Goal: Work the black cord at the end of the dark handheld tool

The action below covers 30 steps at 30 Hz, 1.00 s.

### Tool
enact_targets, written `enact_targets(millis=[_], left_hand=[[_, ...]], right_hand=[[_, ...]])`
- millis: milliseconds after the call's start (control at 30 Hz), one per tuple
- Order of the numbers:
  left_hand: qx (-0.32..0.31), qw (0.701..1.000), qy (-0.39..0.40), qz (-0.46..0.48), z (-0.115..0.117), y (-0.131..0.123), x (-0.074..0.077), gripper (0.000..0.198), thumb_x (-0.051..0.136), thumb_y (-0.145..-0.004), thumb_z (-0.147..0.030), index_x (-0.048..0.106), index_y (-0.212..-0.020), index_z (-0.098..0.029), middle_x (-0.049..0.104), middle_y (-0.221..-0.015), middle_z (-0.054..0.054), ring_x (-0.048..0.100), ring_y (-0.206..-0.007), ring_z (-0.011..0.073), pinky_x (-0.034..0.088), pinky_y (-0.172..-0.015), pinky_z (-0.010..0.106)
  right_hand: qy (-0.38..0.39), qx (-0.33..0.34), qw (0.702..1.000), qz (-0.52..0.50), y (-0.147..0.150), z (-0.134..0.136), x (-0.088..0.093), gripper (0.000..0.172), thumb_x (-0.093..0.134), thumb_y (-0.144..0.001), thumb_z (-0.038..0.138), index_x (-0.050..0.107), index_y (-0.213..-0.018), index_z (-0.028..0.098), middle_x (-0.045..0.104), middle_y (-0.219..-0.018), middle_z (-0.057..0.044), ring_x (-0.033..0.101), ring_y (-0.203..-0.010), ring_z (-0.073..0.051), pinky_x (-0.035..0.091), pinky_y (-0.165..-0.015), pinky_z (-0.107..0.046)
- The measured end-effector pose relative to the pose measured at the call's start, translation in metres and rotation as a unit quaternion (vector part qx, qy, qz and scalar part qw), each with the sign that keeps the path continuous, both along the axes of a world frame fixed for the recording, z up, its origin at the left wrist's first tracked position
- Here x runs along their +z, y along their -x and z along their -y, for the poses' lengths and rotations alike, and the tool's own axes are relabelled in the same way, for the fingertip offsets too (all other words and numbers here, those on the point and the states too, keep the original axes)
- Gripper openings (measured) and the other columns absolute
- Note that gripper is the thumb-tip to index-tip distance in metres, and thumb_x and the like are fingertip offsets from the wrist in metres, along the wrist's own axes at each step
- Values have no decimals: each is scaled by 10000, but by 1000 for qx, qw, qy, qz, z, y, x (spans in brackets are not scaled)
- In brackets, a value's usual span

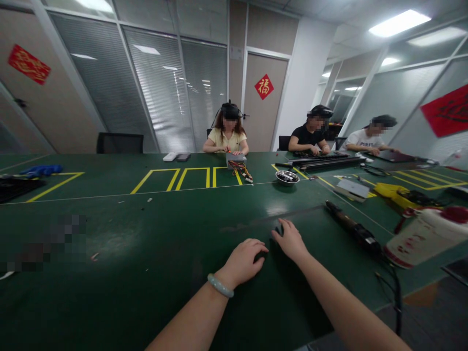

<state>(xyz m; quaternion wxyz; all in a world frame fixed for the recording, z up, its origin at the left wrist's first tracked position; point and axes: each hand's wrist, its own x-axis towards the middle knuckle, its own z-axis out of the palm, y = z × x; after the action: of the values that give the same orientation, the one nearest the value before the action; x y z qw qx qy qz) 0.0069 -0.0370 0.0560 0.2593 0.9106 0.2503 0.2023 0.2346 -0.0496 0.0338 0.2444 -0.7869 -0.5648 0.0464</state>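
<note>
My left hand (243, 261) rests on the green table (146, 253) with its fingers curled downward; a pale green bangle (220, 285) circles that wrist. Close beside it on the right, my right hand (290, 240) lies on the table with its fingers bent over a small dark thing I cannot make out. A long black electric screwdriver (353, 228) lies on the table to the right of my right hand, its cable trailing toward the table edge.
A white and red bottle (420, 236) lies at the right, beside a yellow tool (393, 192). A metal bowl (287, 177) and a small grey box with coloured wires (236, 163) sit farther back. Three people sit across the table. Yellow tape marks rectangles.
</note>
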Motion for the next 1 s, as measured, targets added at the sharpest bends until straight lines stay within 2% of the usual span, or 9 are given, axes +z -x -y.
enact_targets(millis=[167, 233, 333, 533, 733, 1000], left_hand=[[19, 999, -21, -24, -4, -3, -12, 493, 571, -843, -262, 511, -1326, -181, 513, -1389, 101, 412, -1329, 246, 225, -1177, 428], [19, 999, -19, -36, -5, -3, -14, 566, 575, -823, -244, 473, -1371, -148, 474, -1430, 125, 366, -1367, 254, 214, -1185, 414], [19, 999, -9, -37, -5, -3, -13, 563, 551, -832, -240, 471, -1384, -162, 467, -1441, 112, 360, -1373, 248, 223, -1183, 398], [18, 1000, -2, -25, -4, -3, -7, 520, 551, -838, -251, 511, -1352, -183, 498, -1414, 95, 399, -1343, 241, 266, -1162, 388], [17, 1000, -4, -19, -4, -4, -9, 537, 551, -844, -246, 482, -1371, -170, 501, -1408, 100, 410, -1332, 241, 275, -1153, 389], [19, 1000, -6, -17, -5, -5, -12, 528, 563, -846, -253, 493, -1363, -175, 494, -1414, 109, 427, -1319, 253, 274, -1151, 409]], right_hand=[[-31, 158, 983, -82, 65, -2, 7, 470, 403, -959, 466, 557, -1323, 212, 475, -1422, -88, 425, -1319, -253, 309, -1115, -423], [-34, 214, 971, -99, 79, 1, 10, 436, 339, -990, 445, 601, -1280, 252, 531, -1382, -52, 429, -1316, -232, 291, -1126, -423], [-26, 258, 959, -117, 81, 6, 13, 439, 320, -1001, 450, 632, -1252, 269, 584, -1334, -31, 429, -1319, -226, 273, -1138, -432], [-18, 269, 953, -140, 72, 4, 11, 425, 385, -978, 458, 633, -1259, 257, 583, -1343, -43, 424, -1331, -237, 267, -1145, -459], [-19, 272, 950, -152, 71, 1, 7, 391, 436, -958, 428, 648, -1236, 252, 586, -1341, -55, 424, -1335, -244, 278, -1135, -471], [-26, 277, 948, -153, 71, 1, 9, 384, 441, -955, 424, 658, -1221, 253, 600, -1324, -61, 445, -1320, -245, 287, -1130, -471]])
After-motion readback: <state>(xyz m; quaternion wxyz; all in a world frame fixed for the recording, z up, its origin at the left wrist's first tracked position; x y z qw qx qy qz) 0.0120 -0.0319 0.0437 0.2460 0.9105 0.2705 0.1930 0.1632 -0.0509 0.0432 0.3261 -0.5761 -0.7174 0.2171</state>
